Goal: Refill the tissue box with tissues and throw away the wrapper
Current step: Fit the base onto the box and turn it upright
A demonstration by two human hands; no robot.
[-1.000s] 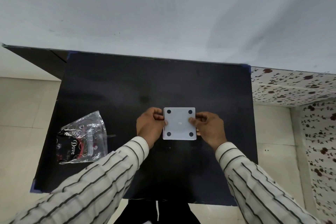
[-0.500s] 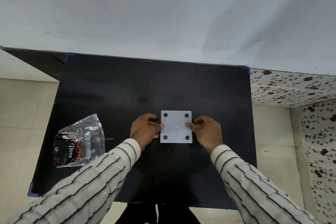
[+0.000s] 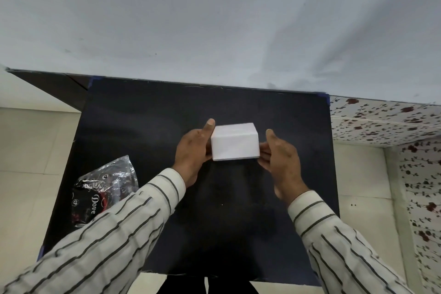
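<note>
A white tissue box (image 3: 235,142) is tilted so one plain side faces me, over the middle of the black table (image 3: 143,126). My left hand (image 3: 194,150) grips its left end, thumb up along the edge. My right hand (image 3: 279,157) presses its fingers against the right end. The box's opening and its bottom plate are hidden from me. A crumpled clear plastic wrapper (image 3: 102,188) with black and red "Dove" print lies at the table's left edge, partly under my left sleeve.
A grey-white wall rises right behind the table. Pale floor tiles (image 3: 28,150) lie to the left, and a floral-patterned surface (image 3: 386,122) runs along the right. The table's near edge sits close to my body.
The box showed its flat bottom with four black dots; both hands have turned it so a plain side faces me, and it has shifted slightly away from me.
</note>
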